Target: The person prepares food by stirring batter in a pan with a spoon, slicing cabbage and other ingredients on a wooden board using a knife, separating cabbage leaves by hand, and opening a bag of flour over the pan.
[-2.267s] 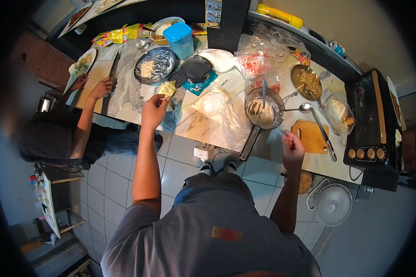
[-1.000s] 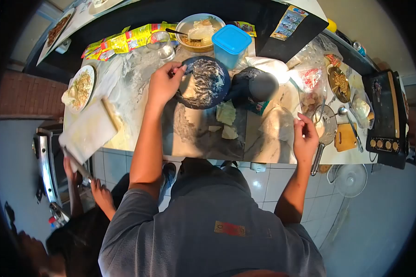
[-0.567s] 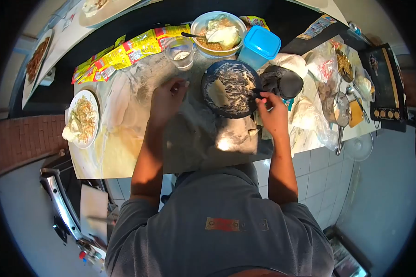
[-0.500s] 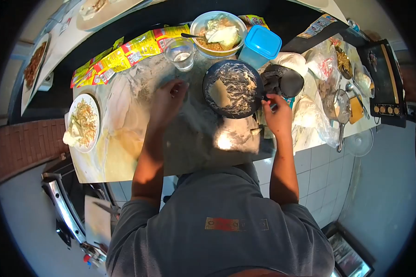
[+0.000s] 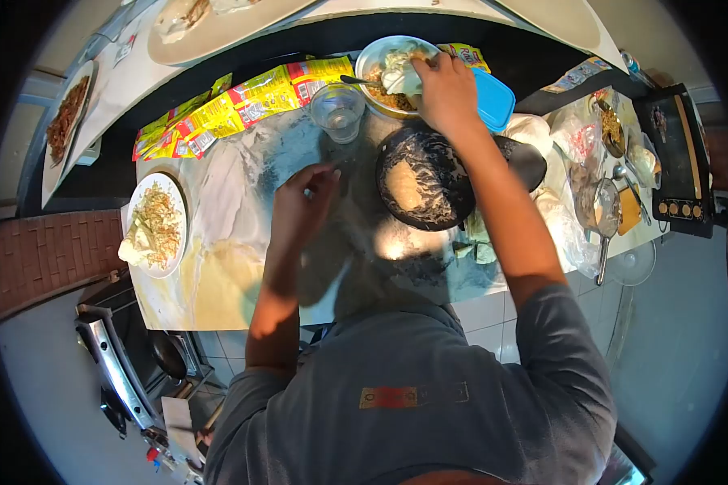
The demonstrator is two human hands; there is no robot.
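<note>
A dark round pan (image 5: 439,190) smeared with pale batter or flour lies on the counter, a beige flat piece of dough (image 5: 404,186) on its left side. My right hand (image 5: 447,85) reaches past it into a white bowl (image 5: 364,58), fingers closed on a pale, soft, leaf-like piece (image 5: 397,71) above brownish shredded food. A spoon (image 5: 353,80) leans on the bowl's left rim. My left hand (image 5: 307,194) hovers left of the pan, fingers curled together with nothing visible in them. Just beyond it is a clear glass of water (image 5: 338,113).
Yellow-red sachets (image 5: 251,101) line the back edge. A plate (image 5: 179,202) of shredded food stands left. Behind my right hand is a blue-lidded container (image 5: 495,99). To the right lie plastic bags (image 5: 554,218), a sieve-like utensil (image 5: 603,214) and a black oven (image 5: 678,162).
My right hand has left the pan's right edge and moved up into the bowl, onto the pale piece. My left hand has shifted slightly toward me. The view has moved a little.
</note>
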